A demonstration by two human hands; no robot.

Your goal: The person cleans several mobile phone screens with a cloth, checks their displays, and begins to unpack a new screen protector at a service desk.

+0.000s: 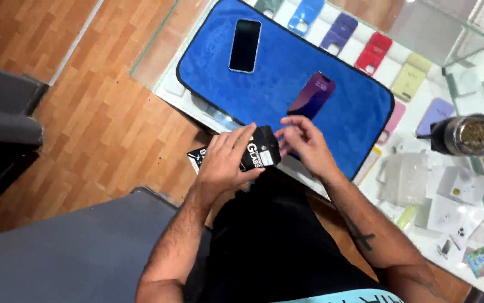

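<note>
My left hand (226,163) grips a flat black box with white print (260,150) at the near edge of a glass counter (163,39). My right hand (304,143) hovers at the box's right end, fingers curled and touching its top edge. Just beyond the hands lies a blue cloth mat (275,78) with a black border. On the mat rest a phone with a dark screen (245,45) and a phone with a purple screen (311,95), both flat and apart from my hands.
Phone cases in blue, purple, red, yellow and pink (373,53) lie under the glass beyond the mat. A metal cup filled with green herb (469,134) stands at right, with clear plastic sleeves (405,178) and small packets nearby. A grey seat (68,252) sits at lower left on the wooden floor.
</note>
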